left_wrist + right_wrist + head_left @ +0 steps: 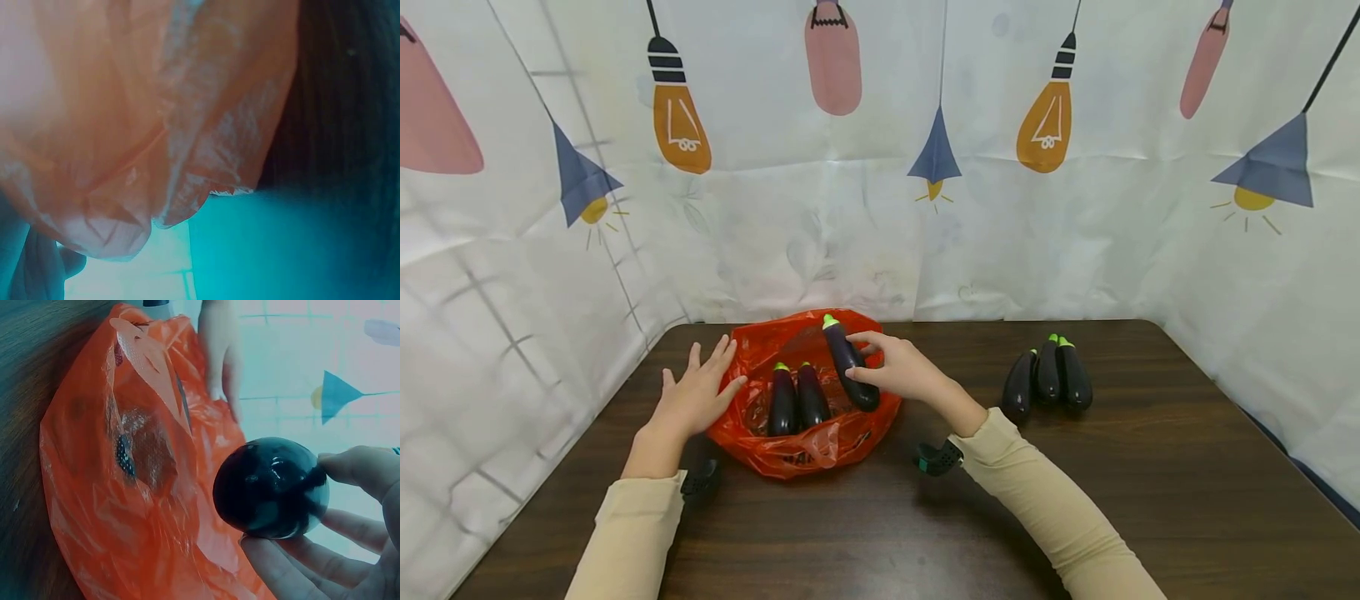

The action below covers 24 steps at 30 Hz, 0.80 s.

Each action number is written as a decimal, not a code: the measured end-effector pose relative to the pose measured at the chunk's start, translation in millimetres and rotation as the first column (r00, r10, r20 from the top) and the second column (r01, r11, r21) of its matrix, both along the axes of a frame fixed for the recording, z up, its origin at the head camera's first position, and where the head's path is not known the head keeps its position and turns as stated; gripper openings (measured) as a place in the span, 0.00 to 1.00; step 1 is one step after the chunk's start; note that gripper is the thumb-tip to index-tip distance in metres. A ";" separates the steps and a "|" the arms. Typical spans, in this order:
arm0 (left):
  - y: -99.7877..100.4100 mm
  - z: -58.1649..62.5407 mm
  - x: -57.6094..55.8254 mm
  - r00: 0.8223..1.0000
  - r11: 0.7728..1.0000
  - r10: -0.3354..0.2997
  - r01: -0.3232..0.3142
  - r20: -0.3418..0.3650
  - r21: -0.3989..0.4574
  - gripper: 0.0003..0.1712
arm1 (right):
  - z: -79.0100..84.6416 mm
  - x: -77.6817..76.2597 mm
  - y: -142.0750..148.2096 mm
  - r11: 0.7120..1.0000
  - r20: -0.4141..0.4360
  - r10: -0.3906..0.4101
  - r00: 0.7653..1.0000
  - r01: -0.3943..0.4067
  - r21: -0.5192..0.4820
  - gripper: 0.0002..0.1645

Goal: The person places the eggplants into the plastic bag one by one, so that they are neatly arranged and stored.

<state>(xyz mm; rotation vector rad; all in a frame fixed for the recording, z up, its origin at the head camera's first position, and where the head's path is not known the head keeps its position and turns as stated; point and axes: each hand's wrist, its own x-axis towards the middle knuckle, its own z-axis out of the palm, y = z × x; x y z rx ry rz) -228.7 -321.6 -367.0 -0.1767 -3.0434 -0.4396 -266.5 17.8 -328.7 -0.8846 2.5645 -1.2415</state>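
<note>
A red plastic bag (760,454) lies with its mouth spread on the table, and two eggplants (783,402) rest inside it. Over the bag's right side, my right hand (898,367) pinches a third eggplant (850,362) between thumb and fingers, its green stem pointing up and away. In the right wrist view the dark rounded end of that eggplant (272,487) faces the camera. My left hand (696,396) has its fingers spread and touches the bag's left rim. The left wrist view is mostly filled by the blurred bag (112,156).
Several things stand on the dark wooden table (925,533): to the right of the bag, three more eggplants (1048,375) lie side by side, stems pointing away. A white curtain (865,233) printed with lamps hangs behind the table and along both sides.
</note>
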 end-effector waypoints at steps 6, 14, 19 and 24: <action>-0.7 -0.7 -1.0 1.000 1.000 -0.001 0.001 -0.001 -0.001 0.46 | -1.7 0.1 -8.8 0.999 0.015 -0.018 1.000 0.019 -0.039 0.34; -0.8 -0.9 -1.7 1.000 1.000 0.001 -0.001 -0.001 -0.002 0.46 | -6.6 -3.9 -22.0 0.997 0.000 -0.039 0.999 0.039 -0.073 0.35; -1.3 -1.2 -2.1 1.000 1.000 -0.001 0.001 -0.003 -0.005 0.46 | -12.5 -6.8 -30.8 0.996 -0.065 -0.060 0.996 0.055 -0.073 0.35; -0.5 -1.6 -2.1 1.000 1.000 0.002 -0.002 0.002 -0.006 0.46 | -19.6 -9.1 -36.5 0.995 -0.082 -0.074 0.994 0.069 -0.066 0.36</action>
